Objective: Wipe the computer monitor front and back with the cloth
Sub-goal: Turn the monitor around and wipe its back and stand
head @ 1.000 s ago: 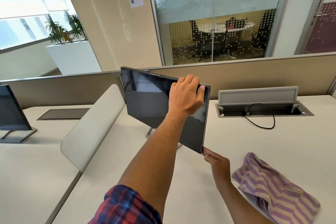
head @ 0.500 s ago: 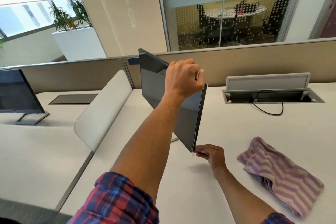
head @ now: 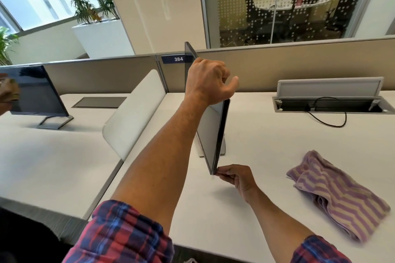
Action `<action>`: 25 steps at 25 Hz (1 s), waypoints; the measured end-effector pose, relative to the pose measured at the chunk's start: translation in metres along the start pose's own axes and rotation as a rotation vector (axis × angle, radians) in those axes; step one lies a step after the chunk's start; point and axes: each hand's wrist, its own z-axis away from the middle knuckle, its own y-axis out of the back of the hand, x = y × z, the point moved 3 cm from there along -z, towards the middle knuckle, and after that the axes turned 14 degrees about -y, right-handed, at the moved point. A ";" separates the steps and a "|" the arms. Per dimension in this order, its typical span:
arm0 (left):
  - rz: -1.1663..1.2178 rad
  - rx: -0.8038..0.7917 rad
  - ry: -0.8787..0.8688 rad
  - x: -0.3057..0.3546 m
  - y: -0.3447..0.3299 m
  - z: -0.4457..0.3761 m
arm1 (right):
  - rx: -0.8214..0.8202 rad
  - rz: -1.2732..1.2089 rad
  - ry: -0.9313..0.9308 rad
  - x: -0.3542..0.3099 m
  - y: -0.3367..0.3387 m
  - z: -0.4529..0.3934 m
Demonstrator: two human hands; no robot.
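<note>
Both our hands are on the monitor, which stands edge-on to us near the middle of the desk, its pale reflecting face to the left. Our left hand curls over the top edge while our right hand pinches the bottom corner, a pairing that we judge suits swivelling the panel so its back can be reached. The striped cloth lies crumpled on the desk to the right, apart from both hands, so no wiping is under way. Further left, a second monitor stands on the neighbouring desk.
</note>
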 end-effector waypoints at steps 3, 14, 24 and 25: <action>-0.038 -0.048 -0.013 0.006 0.004 0.000 | 0.004 0.012 -0.007 0.002 0.002 0.000; -0.039 -0.016 -0.126 0.105 -0.010 0.006 | 0.041 0.178 0.013 -0.021 0.031 0.017; 0.149 -0.503 0.179 0.162 -0.127 0.114 | 0.414 0.680 0.105 -0.098 0.114 0.007; 0.165 -0.540 0.256 0.159 -0.138 0.127 | 0.371 0.746 0.060 -0.105 0.116 0.001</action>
